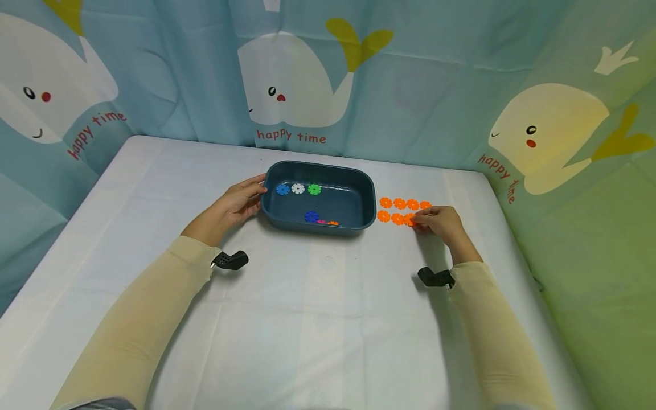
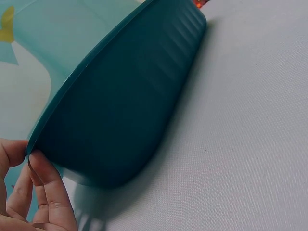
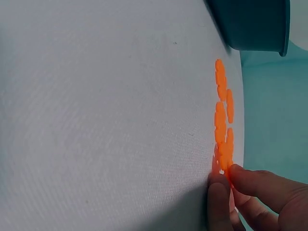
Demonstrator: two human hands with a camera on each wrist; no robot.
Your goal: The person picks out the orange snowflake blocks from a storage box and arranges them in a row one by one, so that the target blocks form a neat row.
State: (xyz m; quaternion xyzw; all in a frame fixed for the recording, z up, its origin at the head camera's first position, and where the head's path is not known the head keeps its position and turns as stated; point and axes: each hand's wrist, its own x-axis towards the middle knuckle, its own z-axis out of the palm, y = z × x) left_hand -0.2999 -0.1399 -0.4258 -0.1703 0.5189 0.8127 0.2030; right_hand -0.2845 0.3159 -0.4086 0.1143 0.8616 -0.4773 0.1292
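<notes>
A dark teal plastic basin [image 1: 320,225] stands on the white table. My left hand [image 1: 238,200] pinches its left rim between thumb and fingers, as the left wrist view shows close up. Right of the basin, orange snowflake discs [image 1: 386,203] lie in two rows. At the right end of the nearer row, my right hand [image 1: 438,222] pinches one orange snowflake disc [image 3: 225,156] between thumb and fingers. Inside the basin are a light blue disc [image 1: 283,189], a white disc [image 1: 298,188], a green disc [image 1: 314,189], a dark blue disc [image 1: 311,216], plus pink and orange ones partly hidden by the near wall.
The white-covered table [image 1: 307,319] stretches in front of the basin. A curtain [image 1: 435,102] with whale prints hangs behind the table and along its sides. Black wrist devices [image 1: 230,260] sit at both sleeve cuffs.
</notes>
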